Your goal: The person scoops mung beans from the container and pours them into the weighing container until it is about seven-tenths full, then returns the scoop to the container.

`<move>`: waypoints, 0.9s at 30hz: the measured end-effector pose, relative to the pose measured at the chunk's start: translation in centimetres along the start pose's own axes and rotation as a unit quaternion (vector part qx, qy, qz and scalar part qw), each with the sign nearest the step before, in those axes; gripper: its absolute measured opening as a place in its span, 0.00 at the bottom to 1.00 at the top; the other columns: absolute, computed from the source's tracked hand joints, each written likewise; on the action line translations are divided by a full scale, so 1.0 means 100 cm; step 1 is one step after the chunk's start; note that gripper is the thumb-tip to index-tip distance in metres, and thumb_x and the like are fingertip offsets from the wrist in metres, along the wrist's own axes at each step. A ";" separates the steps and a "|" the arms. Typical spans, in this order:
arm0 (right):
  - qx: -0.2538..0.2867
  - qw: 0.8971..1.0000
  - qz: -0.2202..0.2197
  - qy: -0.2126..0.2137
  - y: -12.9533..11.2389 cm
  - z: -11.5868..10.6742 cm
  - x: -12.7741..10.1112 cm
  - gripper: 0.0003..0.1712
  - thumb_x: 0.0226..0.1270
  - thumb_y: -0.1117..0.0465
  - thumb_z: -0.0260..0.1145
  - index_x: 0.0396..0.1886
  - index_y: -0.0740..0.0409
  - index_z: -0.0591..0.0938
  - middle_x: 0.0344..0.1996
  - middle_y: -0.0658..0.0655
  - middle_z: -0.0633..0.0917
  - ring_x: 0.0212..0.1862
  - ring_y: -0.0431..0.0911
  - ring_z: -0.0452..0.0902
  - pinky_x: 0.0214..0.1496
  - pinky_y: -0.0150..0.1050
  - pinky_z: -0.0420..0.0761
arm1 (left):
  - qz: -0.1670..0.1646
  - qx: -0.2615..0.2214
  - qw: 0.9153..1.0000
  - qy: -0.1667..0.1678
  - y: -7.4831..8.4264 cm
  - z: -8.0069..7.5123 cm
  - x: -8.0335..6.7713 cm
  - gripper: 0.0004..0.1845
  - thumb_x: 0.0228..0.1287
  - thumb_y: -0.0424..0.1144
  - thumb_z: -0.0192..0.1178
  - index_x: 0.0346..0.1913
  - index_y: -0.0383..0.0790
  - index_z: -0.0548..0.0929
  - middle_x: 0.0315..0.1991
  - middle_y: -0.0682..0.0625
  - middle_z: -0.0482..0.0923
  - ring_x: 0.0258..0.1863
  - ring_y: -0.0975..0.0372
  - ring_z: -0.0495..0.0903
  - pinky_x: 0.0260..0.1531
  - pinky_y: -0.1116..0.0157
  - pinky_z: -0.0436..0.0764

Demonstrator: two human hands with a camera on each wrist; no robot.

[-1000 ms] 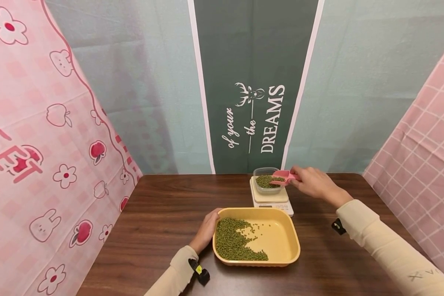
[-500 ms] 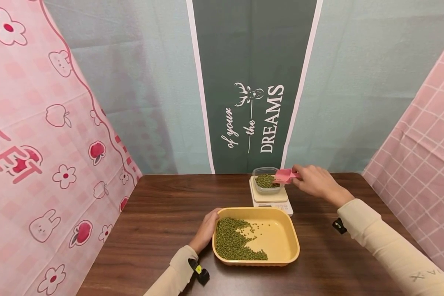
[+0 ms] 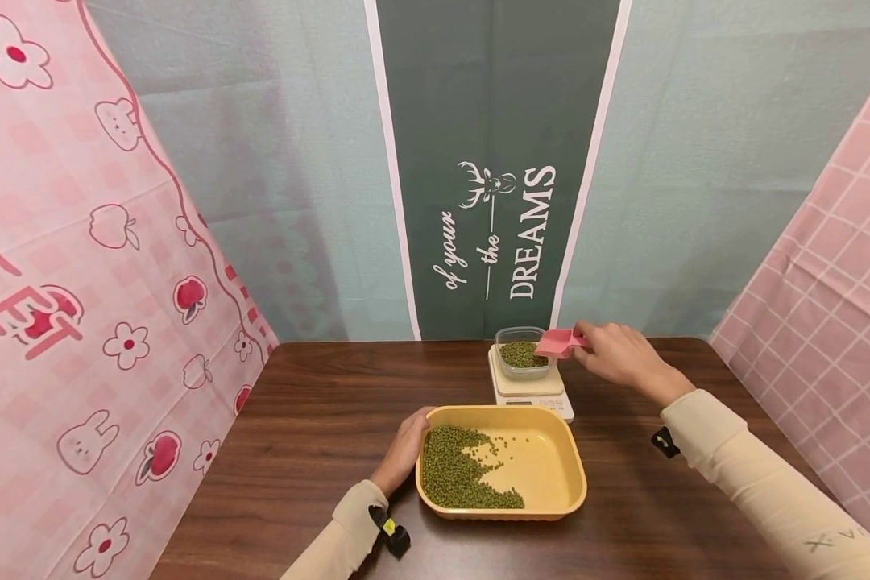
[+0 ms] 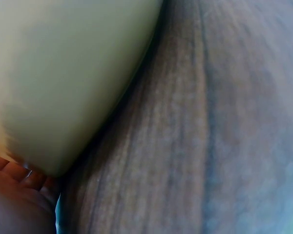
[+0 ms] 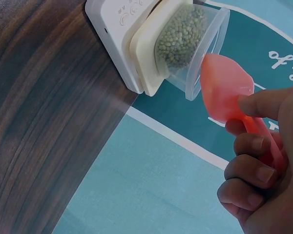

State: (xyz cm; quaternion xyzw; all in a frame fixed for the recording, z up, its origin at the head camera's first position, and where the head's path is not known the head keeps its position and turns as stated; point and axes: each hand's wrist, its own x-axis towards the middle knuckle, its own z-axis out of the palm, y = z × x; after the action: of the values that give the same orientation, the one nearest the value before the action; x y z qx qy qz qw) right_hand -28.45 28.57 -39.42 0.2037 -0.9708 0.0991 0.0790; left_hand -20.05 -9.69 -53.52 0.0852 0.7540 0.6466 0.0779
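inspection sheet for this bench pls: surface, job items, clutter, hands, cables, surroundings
Surface: dark wood table, nothing spilled that shows.
Job's things: yellow tray holding green beans heaped to its left; clear tub of beans on a white scale; pink scoop at the tub's rim, looks empty.
Clutter: nothing seen.
Hands: left hand rests on the tray's left edge; right hand grips the scoop's handle.
Cables: nothing seen.
Surroundings: printed cloth backdrops on three sides.
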 end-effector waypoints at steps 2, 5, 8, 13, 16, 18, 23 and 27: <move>-0.001 1.000 0.002 0.001 0.000 0.000 0.000 0.12 0.72 0.56 0.68 0.46 0.59 0.82 0.19 0.49 0.71 0.23 0.44 0.66 0.24 0.39 0.62 | -0.002 -0.003 1.000 0.001 0.000 0.000 0.000 0.27 0.77 0.33 0.35 0.66 0.35 0.81 0.60 0.38 0.83 0.53 0.58 0.81 0.55 0.67 0.78; 0.000 1.000 0.000 0.005 -0.001 0.000 0.000 0.12 0.72 0.56 0.69 0.45 0.59 0.82 0.18 0.49 0.71 0.23 0.44 0.66 0.24 0.40 0.62 | -0.002 -0.004 1.000 0.002 0.000 0.000 0.000 0.27 0.76 0.33 0.35 0.66 0.34 0.81 0.59 0.37 0.83 0.53 0.58 0.81 0.54 0.67 0.79; 0.001 1.000 0.001 0.005 -0.001 0.000 -0.001 0.12 0.72 0.56 0.69 0.46 0.59 0.81 0.18 0.49 0.71 0.23 0.45 0.66 0.24 0.40 0.63 | -0.001 0.002 1.000 0.004 0.000 -0.001 0.001 0.27 0.76 0.33 0.36 0.66 0.35 0.82 0.59 0.38 0.83 0.53 0.58 0.81 0.55 0.67 0.79; 0.006 1.000 0.006 -0.002 -0.004 -0.002 -0.004 0.17 0.72 0.54 0.69 0.51 0.61 0.82 0.19 0.50 0.73 0.23 0.45 0.67 0.24 0.40 0.64 | 0.001 0.013 1.000 0.005 -0.001 -0.001 0.000 0.27 0.76 0.32 0.37 0.67 0.36 0.81 0.61 0.39 0.83 0.56 0.57 0.81 0.58 0.63 0.78; 0.009 1.000 0.000 0.002 -0.007 -0.003 -0.007 0.18 0.72 0.53 0.68 0.53 0.60 0.82 0.19 0.49 0.74 0.24 0.45 0.67 0.24 0.40 0.65 | 0.001 0.010 1.000 0.004 0.000 -0.001 0.000 0.27 0.76 0.33 0.37 0.67 0.36 0.81 0.61 0.39 0.83 0.56 0.57 0.81 0.58 0.61 0.78; 0.009 1.000 -0.006 0.008 -0.010 -0.004 -0.008 0.17 0.72 0.53 0.68 0.52 0.59 0.82 0.19 0.49 0.74 0.24 0.45 0.67 0.25 0.40 0.65 | 0.002 0.008 1.000 0.003 0.000 -0.001 -0.001 0.27 0.76 0.33 0.37 0.67 0.36 0.81 0.61 0.39 0.83 0.56 0.56 0.81 0.58 0.61 0.78; 0.011 1.000 -0.019 0.015 -0.018 -0.003 -0.013 0.14 0.71 0.54 0.69 0.50 0.56 0.83 0.19 0.48 0.72 0.24 0.44 0.66 0.24 0.40 0.64 | 0.004 0.004 1.000 0.002 0.000 -0.001 -0.001 0.26 0.76 0.33 0.38 0.67 0.36 0.81 0.61 0.39 0.84 0.57 0.55 0.81 0.58 0.61 0.79; 0.014 0.999 -0.027 0.012 -0.024 -0.003 -0.015 0.14 0.70 0.55 0.69 0.50 0.56 0.83 0.18 0.47 0.70 0.22 0.43 0.66 0.23 0.39 0.63 | 0.004 0.003 1.000 0.001 0.000 -0.001 0.000 0.26 0.76 0.33 0.38 0.67 0.36 0.81 0.61 0.40 0.84 0.57 0.55 0.81 0.58 0.62 0.79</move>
State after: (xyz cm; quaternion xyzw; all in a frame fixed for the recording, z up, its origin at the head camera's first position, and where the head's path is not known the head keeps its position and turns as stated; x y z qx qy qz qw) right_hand -26.02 27.04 -39.03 0.2294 -0.9626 0.1126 0.0905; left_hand -20.04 -9.77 -53.52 0.0881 0.7555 0.6450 0.0741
